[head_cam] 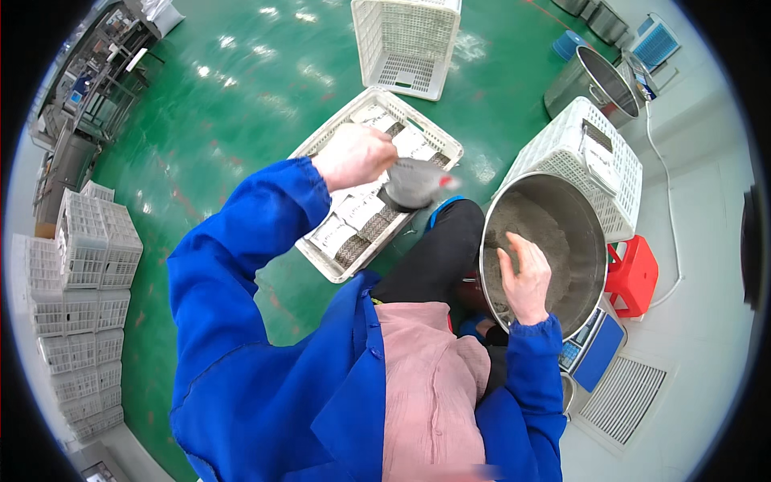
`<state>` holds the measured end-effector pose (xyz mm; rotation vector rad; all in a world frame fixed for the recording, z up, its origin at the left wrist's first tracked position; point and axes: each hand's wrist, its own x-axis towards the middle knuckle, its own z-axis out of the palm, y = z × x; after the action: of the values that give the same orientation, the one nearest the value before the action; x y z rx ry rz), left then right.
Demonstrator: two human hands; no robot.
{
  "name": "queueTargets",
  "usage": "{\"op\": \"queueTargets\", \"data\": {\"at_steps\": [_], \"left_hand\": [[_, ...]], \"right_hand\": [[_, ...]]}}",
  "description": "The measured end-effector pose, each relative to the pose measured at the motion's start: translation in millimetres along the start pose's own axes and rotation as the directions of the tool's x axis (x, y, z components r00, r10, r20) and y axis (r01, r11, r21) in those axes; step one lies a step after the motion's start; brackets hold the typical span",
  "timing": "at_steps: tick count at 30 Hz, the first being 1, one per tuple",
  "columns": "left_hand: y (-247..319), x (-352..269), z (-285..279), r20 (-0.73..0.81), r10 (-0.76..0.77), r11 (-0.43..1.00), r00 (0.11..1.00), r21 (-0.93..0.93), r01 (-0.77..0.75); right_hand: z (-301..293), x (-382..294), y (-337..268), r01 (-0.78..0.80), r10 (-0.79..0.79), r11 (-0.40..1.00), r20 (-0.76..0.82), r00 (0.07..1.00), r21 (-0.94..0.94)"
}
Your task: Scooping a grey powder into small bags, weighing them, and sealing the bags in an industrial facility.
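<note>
My left hand [355, 155] is closed on one end of a grey, pouch-like thing [415, 181] with a red mark, blurred by motion; whether it is a bag or a scoop I cannot tell. It hangs over the near right edge of a low white plastic crate [318, 256]. In that crate lie rows of white packets [360, 208] with dark patterned bands. My right hand [527, 277] is over the mouth of a large steel pot [587, 271], fingers apart and holding nothing. Grey powder [551, 226] covers the pot's bottom.
A tall white crate [403, 48] lies on its side beyond the low one. Behind the pot stands another white crate [542, 144] with a packet on it. A red stool [635, 277] and a scale [593, 349] are at right. Stacked crates [84, 313] line the left.
</note>
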<state>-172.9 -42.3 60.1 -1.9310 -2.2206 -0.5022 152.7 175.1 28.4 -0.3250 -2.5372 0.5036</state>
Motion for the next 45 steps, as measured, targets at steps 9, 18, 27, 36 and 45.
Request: {"op": "queueTargets", "data": {"at_steps": [9,18,27,36,45], "left_hand": [[-114,-67,126,-0.008,-0.18,0.912,0.984,0.374,0.17],[-94,-160,309,0.349,-0.757,0.648,0.553,0.282,0.708],[-146,-112,364,0.193,-0.865,0.497,0.463,0.198,0.845],[-255,-176,362,0.293,-0.758,0.635,0.582,0.534,0.558],[-4,16,284,-0.222,-0.461,0.869,0.859,-0.31,0.386]], "right_hand": [[35,-84,58,-0.272,0.282,0.959,0.185,0.941,-0.079],[94,-202,94,-0.673,0.704,0.71,0.216,0.677,-0.206],[105,-191,83,-0.787,0.848,0.516,0.068,0.526,-0.338],[125,-161,71,-0.742,0.756,0.654,0.094,0.648,-0.148],[75,-172,94,-0.736,0.726,0.643,-0.14,0.674,-0.211]]}}
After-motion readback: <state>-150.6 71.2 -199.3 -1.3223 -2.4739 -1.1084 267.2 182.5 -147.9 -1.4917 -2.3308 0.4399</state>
